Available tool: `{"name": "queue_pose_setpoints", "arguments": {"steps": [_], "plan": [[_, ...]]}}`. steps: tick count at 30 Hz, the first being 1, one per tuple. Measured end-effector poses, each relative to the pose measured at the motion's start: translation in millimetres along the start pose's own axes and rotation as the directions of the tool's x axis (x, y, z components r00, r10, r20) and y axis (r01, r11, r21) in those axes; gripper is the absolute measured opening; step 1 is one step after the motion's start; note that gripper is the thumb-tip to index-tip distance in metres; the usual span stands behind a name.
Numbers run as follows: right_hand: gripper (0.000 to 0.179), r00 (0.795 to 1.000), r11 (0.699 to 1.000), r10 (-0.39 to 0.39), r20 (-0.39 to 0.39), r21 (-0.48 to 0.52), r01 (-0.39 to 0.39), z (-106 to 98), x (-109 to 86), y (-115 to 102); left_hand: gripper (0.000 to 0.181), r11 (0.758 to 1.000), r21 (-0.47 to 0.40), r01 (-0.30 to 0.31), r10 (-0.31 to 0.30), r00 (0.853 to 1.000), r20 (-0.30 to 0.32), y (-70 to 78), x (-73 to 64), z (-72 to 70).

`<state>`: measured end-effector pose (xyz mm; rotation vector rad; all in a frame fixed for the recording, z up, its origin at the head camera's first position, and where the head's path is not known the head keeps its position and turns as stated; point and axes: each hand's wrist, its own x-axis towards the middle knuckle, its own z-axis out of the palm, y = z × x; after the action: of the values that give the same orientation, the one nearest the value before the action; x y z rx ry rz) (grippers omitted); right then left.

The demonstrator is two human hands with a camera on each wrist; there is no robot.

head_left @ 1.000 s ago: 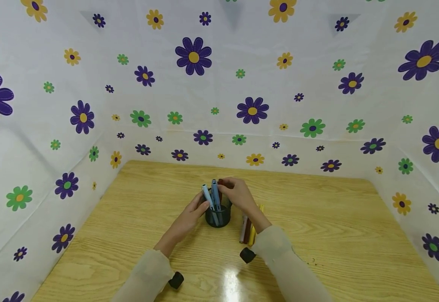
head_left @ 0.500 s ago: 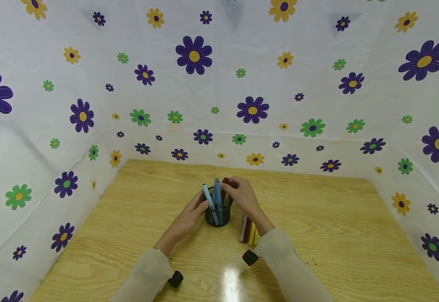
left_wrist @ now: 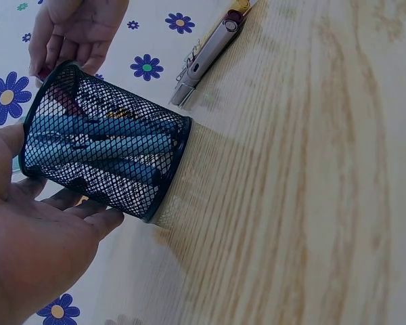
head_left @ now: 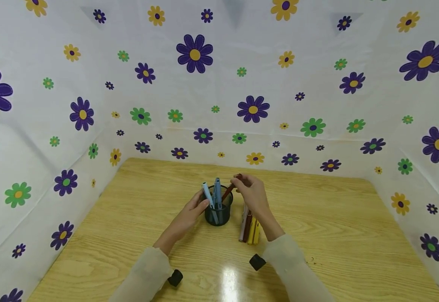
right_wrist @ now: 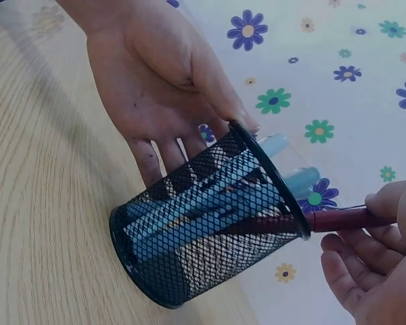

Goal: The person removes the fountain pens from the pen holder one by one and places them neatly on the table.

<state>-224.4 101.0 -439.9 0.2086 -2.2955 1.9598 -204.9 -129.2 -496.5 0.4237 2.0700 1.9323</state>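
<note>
A black mesh pen cup [head_left: 217, 218] stands upright on the table with several blue pens [head_left: 218, 193] in it. My left hand [head_left: 187, 214] holds the cup from its left side, thumb at the rim and fingers along the mesh wall. Between thumb and fingers, my right hand [head_left: 255, 196] pinches the upper end of a dark red pen [right_wrist: 338, 219]. That pen leans out over the cup's right rim, its lower part still inside the mesh. In the left wrist view the right hand [left_wrist: 81, 34] shows beyond the cup's mouth.
Right of the cup, a row of pens lies on the wooden table [head_left: 336, 235]: a greyish one [head_left: 243, 230], a dark red one [head_left: 247, 228] and yellow ones [head_left: 253, 235]. Flower-printed white cloth [head_left: 219, 84] walls the back and sides.
My right hand has moved rightward, tilting the dark red pen from nearly upright to leaning right over the rim. The left hand stays on the cup.
</note>
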Motion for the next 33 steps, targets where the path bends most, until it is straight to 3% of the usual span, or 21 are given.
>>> {"name": "queue_pose_setpoints", "arguments": {"steps": [5, 12, 25, 33], "plan": [[0.029, 1.000, 0.999, -0.012, 0.000, 0.048, 0.012, -9, -3.3, 1, 0.069, 1.000, 0.003, -0.001, 0.001, 1.000, 0.004, -0.5, -0.1, -0.2], [0.026, 0.998, 0.990, -0.034, -0.059, 0.135, 0.042, -17, -5.9, 0, 0.068, 1.000, 0.009, -0.004, 0.004, 1.000, 0.000, -0.8, 1.0, -1.0], [0.026, 0.992, 0.976, -0.079, -0.095, 0.193, 0.096, -30, -10.1, -2, 0.070, 1.000, 0.028, -0.002, 0.002, 1.000, -0.002, -0.6, 0.3, -0.9], [0.029, 0.993, 0.973, -0.061, -0.105, 0.217, 0.083, -41, -14.3, -3, 0.071, 1.000, 0.015, -0.005, 0.005, 1.000, 0.003, -1.3, 0.3, -0.3]]}}
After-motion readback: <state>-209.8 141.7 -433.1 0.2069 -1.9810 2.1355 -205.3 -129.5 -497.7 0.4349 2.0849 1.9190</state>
